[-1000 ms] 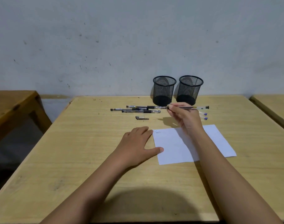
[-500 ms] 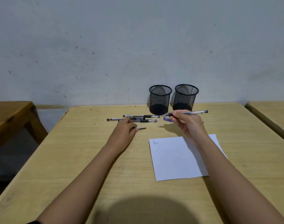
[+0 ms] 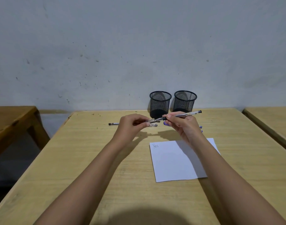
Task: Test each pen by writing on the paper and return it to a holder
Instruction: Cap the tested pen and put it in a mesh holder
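My right hand (image 3: 186,125) pinches a light, stiff, slick pen (image 3: 182,115) by its grip before the holders (image 3: 160,103); my left hand (image 3: 131,125) nips its cap (image 3: 152,121).

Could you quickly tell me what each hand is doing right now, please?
Left hand: fingers closed on a pen cap.
Right hand: fingers closed on a pen.
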A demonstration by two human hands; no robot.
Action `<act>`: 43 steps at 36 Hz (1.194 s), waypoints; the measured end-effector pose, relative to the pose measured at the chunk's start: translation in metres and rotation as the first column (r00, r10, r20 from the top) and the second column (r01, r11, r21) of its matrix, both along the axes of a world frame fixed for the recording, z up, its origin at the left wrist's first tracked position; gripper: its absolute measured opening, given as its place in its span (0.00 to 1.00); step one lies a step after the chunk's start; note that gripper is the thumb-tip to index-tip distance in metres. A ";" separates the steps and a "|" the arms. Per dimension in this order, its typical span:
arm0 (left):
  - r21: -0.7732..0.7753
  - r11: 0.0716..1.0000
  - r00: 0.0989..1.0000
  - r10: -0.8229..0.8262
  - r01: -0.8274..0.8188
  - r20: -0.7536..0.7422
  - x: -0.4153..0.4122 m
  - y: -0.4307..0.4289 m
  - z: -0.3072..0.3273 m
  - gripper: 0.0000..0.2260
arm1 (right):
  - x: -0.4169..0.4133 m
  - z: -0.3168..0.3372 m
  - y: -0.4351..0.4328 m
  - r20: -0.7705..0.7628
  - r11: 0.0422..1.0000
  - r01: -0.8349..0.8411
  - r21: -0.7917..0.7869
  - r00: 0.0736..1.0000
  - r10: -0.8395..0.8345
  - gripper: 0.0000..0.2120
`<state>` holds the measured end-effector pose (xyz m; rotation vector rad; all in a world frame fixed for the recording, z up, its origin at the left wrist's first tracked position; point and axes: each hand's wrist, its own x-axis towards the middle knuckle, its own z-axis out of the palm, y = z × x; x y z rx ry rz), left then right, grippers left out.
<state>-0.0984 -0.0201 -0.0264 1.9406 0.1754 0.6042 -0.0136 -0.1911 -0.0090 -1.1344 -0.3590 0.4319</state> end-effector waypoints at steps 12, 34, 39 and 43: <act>-0.075 0.991 0.994 -0.105 0.107 0.022 -0.002 -0.018 0.016 0.05 | -0.008 0.007 -0.007 0.081 1.000 -0.016 -0.001 0.997 0.016 0.07; -0.120 0.987 0.994 -0.106 0.104 -0.016 -0.012 0.003 0.042 0.05 | 0.007 0.013 -0.028 0.159 0.996 0.074 -0.052 0.985 -0.065 0.05; -0.053 0.993 0.994 -0.103 0.101 -0.023 -0.002 0.012 0.058 0.08 | 0.011 0.024 -0.029 0.490 0.879 0.130 -0.458 0.862 0.128 0.07; -0.026 0.991 0.991 -0.128 0.130 0.037 0.017 0.010 0.073 0.09 | 0.016 0.033 -0.021 0.614 0.775 0.197 -0.600 0.734 0.289 0.10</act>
